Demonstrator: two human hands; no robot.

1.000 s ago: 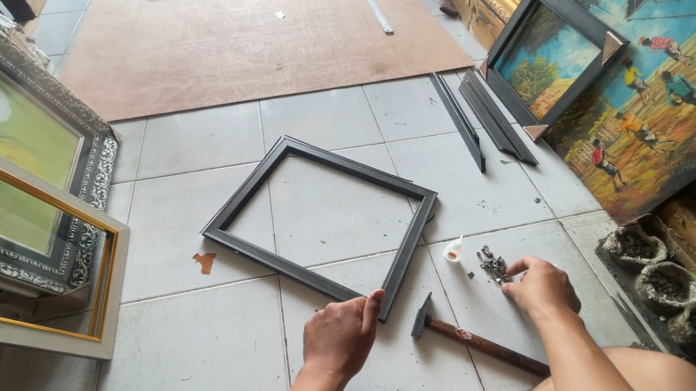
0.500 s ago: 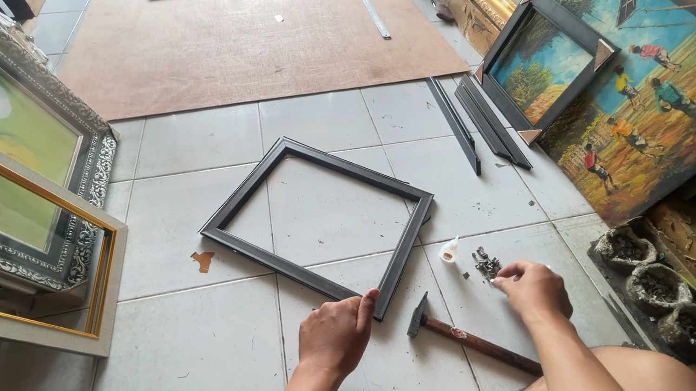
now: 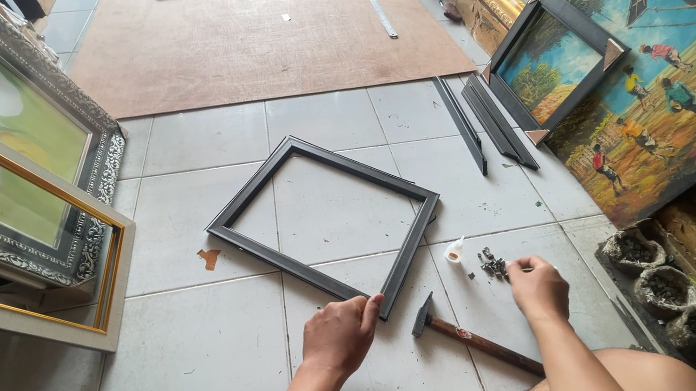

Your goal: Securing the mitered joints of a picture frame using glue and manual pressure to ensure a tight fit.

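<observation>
Left hand [image 3: 340, 333] clamps the dark frame's [image 3: 325, 216] near corner (six o'clock); right hand [image 3: 538, 286] pinches at nails [image 3: 493, 263], hammer [image 3: 475, 346] at seven o'clock

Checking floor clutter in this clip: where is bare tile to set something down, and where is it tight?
Bare tile lies left of the dark frame, toward the leaning gold-edged frames, and inside the frame's own opening. It is crowded by the right hand: the nail pile, small white bottle and hammer sit close together. The left hand rests at the frame's near corner.
</observation>
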